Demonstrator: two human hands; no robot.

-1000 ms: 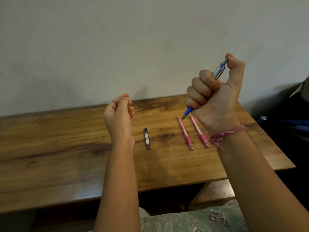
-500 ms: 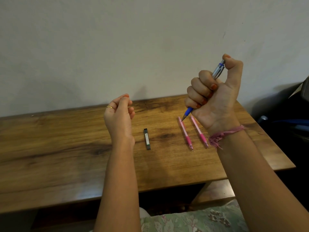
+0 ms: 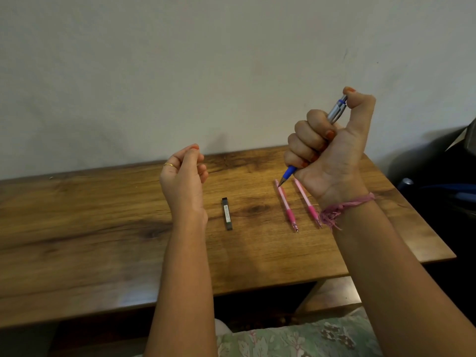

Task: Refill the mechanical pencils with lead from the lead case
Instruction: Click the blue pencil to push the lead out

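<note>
My left hand [image 3: 184, 176] is raised, fingertips pinched together; I cannot tell on what. Right of it the lead case [image 3: 227, 214] lies flat on the table [image 3: 77, 228]. Two pink pencils [image 3: 286, 205] lie below my right hand [image 3: 327, 155], which fists the blue pencil [image 3: 337, 110], thumb on its cap.

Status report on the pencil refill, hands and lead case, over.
Right hand grips blue pencil, thumb on its cap. Left hand raised, fingers loosely curled, whether holding anything unclear. Lead case and two pink pencils lie on table. Nothing in the way.

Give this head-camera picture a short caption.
Right hand grips a blue pencil, thumb on top, above a table.
</note>
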